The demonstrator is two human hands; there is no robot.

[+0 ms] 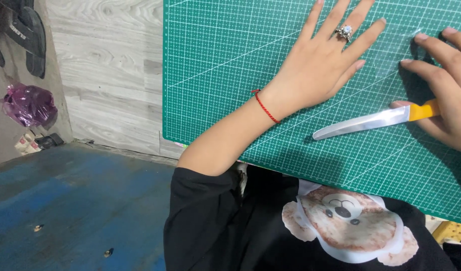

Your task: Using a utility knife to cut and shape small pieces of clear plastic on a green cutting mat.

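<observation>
A green cutting mat [225, 60] with a white grid covers the pale wooden table. My left hand [323, 62] lies flat on the mat with fingers spread, a ring on one finger and a red thread around the wrist. My right hand [443, 83] at the right edge grips a knife [366, 123] by its yellow handle. The silver blade lies low over the mat and points left, toward my left wrist. A faint clear sheet seems to rest on the mat under the fingertips of both hands.
Pale wood-grain tabletop [110, 75] shows left of the mat. Below it is a blue floor [75, 206]. A purple plastic bag [29, 104] and dark sandals [25, 35] sit at the far left. My black shirt with a bear print [346, 221] fills the bottom.
</observation>
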